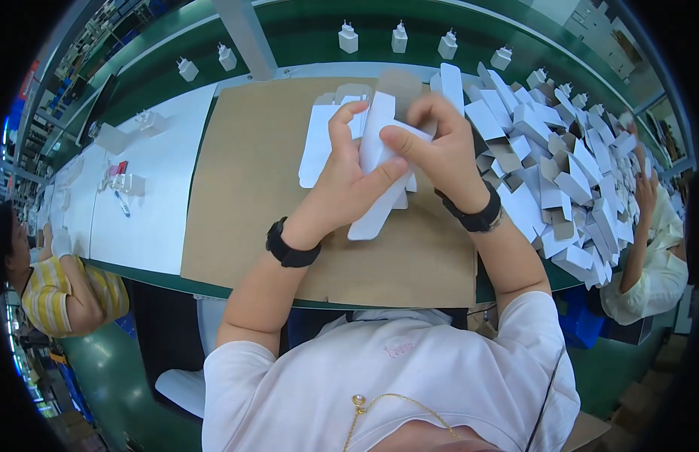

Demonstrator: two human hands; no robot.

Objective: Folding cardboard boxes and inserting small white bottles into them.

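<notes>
— Where are we in the job?

— Folding, I judge. My left hand (342, 184) and right hand (440, 147) both have their fingers closed on one flat white carton blank (376, 200), held up over the brown cardboard sheet (244, 181) mid-desk.

— Next?

— I'd press the flaps square. Loose blanks (568, 173) are heaped toward the desk's right edge; white plug adapters (398, 38) line the far edge.

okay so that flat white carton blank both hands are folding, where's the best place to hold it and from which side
Probably by its long side edges near the middle. The white carton blank is a thin, flat strip standing tilted over the brown cardboard mat, so the left hand pinches from the left and the right hand from the right, thumbs on the face.
</notes>
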